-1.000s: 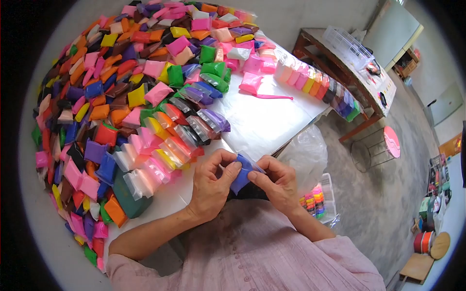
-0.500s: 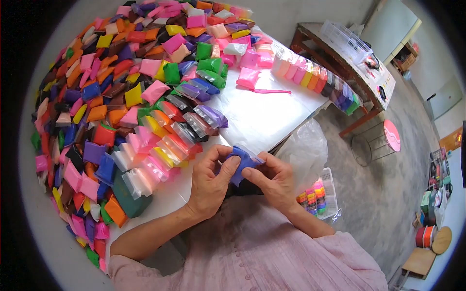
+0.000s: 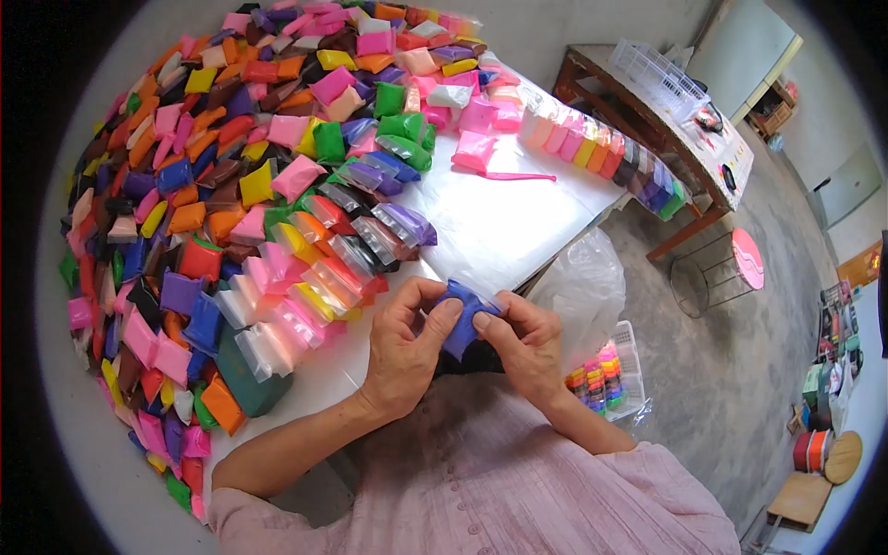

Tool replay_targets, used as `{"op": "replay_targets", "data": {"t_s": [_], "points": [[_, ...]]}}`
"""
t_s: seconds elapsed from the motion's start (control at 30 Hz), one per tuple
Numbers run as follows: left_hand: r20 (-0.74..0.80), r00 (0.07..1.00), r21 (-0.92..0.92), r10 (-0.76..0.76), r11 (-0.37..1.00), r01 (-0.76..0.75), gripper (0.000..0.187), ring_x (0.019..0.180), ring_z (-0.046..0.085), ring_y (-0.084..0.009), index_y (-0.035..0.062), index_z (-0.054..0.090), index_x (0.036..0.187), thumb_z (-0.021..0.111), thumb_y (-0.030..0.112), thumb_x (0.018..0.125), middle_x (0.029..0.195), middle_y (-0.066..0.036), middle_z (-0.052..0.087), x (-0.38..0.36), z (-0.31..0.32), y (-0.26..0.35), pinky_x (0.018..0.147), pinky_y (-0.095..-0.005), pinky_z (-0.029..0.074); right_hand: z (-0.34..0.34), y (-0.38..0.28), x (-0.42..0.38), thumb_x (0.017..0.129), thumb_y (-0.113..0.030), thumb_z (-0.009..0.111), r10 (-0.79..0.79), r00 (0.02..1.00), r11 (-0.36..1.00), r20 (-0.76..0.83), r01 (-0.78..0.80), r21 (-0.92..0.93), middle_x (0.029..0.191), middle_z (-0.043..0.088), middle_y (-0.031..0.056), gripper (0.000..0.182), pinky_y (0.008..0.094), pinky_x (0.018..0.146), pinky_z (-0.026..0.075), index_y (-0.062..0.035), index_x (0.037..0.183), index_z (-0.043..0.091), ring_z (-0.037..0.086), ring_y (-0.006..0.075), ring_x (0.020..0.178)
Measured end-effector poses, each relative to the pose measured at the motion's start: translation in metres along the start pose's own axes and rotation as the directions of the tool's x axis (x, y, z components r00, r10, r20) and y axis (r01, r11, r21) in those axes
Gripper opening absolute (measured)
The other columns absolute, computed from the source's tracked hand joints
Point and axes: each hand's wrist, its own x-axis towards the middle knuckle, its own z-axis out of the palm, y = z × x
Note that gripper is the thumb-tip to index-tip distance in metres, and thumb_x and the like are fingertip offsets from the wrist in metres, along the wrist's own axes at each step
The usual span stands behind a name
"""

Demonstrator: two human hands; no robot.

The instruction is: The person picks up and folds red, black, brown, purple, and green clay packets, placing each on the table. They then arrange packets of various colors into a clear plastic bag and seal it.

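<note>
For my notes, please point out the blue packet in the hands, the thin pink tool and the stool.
Blue packet [image 3: 461, 339], head view: on its lower part.
Thin pink tool [image 3: 520, 177], head view: on its shaft.
Stool [image 3: 747, 260], head view: on its pink seat.

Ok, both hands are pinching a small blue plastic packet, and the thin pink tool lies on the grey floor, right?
Not quite: the head view shows the thin pink tool on the white tabletop, not the grey floor. The left hand and right hand do pinch the small blue plastic packet.
</note>
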Motion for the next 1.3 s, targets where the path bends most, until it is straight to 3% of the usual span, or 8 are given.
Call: {"op": "replay_targets", "data": {"t_s": [0.17,0.57,0.67,0.77,0.9,1.07,1.17,1.3], "points": [[-0.004,1.000,0.003,0.015,1.000,-0.015,0.019,0.069,0.049,-0.0015,0.0024,0.060,0.102,0.063,0.020,0.095,0.085,0.002,0.060,-0.001,0.000,0.001,0.061,-0.0182,0.041,0.013,-0.005,0.000,0.088,-0.012,0.069,0.072,0.995,0.987,-0.066,-0.062,0.150,0.069,0.052,-0.0086,0.013,0.0181,0.052,0.032,-0.0017,0.081,0.064,0.042,-0.0007,0.061],[0.054,0.999,0.001,-0.003,1.000,0.003,0.019,0.070,0.051,-0.0023,0.0013,0.060,0.103,0.062,0.019,0.095,0.087,0.001,0.062,-0.001,0.000,0.004,0.062,-0.0191,0.043,0.007,0.010,0.004,0.088,-0.010,0.067,-0.268,0.955,0.963,-0.131,0.259,-0.076,0.072,0.052,-0.0054,0.015,0.0206,0.054,0.034,-0.0018,0.077,0.060,0.043,0.0022,0.063],[0.056,0.998,-0.057,-0.031,0.998,0.034,0.016,0.082,0.054,-0.0040,0.0013,0.059,0.105,0.059,0.015,0.097,0.093,0.000,0.061,-0.002,-0.001,0.006,0.072,-0.0203,0.045,0.017,0.001,0.000,0.089,-0.010,0.067,-0.035,0.991,0.984,-0.128,0.057,0.169,0.072,0.052,-0.0047,0.017,0.0205,0.055,0.035,-0.0019,0.077,0.060,0.043,0.0028,0.063],[0.053,0.998,-0.021,-0.042,0.999,0.044,0.014,0.087,0.055,-0.0048,0.0013,0.058,0.105,0.058,0.012,0.097,0.095,0.000,0.060,-0.003,-0.003,0.005,0.077,-0.0209,0.046,0.018,0.006,0.001,0.090,-0.011,0.067,-0.075,0.986,0.980,-0.146,0.099,0.171,0.072,0.052,-0.0050,0.018,0.0203,0.056,0.036,-0.0021,0.077,0.060,0.044,0.0025,0.065],[0.024,1.000,0.040,0.018,0.999,-0.019,0.020,0.069,0.051,-0.0030,0.0007,0.060,0.103,0.062,0.019,0.095,0.086,0.001,0.061,-0.002,-0.001,0.000,0.061,-0.0196,0.043,0.010,0.010,0.003,0.088,-0.008,0.065,-0.192,0.971,0.981,-0.146,0.194,0.003,0.071,0.054,-0.0017,0.015,0.0223,0.057,0.037,0.0002,0.077,0.060,0.046,0.0051,0.065],[0.045,0.999,0.064,0.022,0.998,-0.025,0.020,0.068,0.051,-0.0034,0.0006,0.059,0.103,0.061,0.019,0.095,0.084,0.001,0.060,-0.005,0.000,0.000,0.060,-0.0199,0.043,0.011,0.006,0.003,0.085,-0.003,0.064,-0.341,0.926,0.938,-0.164,0.323,-0.129,0.070,0.054,0.0043,0.010,0.0252,0.059,0.038,0.0031,0.078,0.061,0.048,0.0100,0.064],[0.038,0.999,0.026,0.023,0.999,-0.024,0.020,0.068,0.050,-0.0035,0.0007,0.059,0.104,0.061,0.019,0.096,0.084,0.000,0.060,-0.005,0.002,-0.001,0.061,-0.0201,0.044,0.008,0.013,0.002,0.088,-0.005,0.064,-0.374,0.916,0.926,-0.144,0.359,-0.120,0.074,0.056,0.0021,0.009,0.0230,0.061,0.040,0.0024,0.083,0.062,0.049,0.0075,0.068],[-0.002,1.000,-0.052,0.025,0.998,-0.025,0.019,0.071,0.051,-0.0035,0.0007,0.058,0.105,0.060,0.018,0.096,0.085,0.000,0.059,-0.006,0.005,0.001,0.064,-0.0202,0.045,0.014,0.005,-0.002,0.090,-0.007,0.066,-0.136,0.984,0.967,-0.117,0.157,0.199,0.082,0.058,-0.0012,0.009,0.0195,0.065,0.042,0.0015,0.092,0.063,0.051,0.0041,0.074]]}}
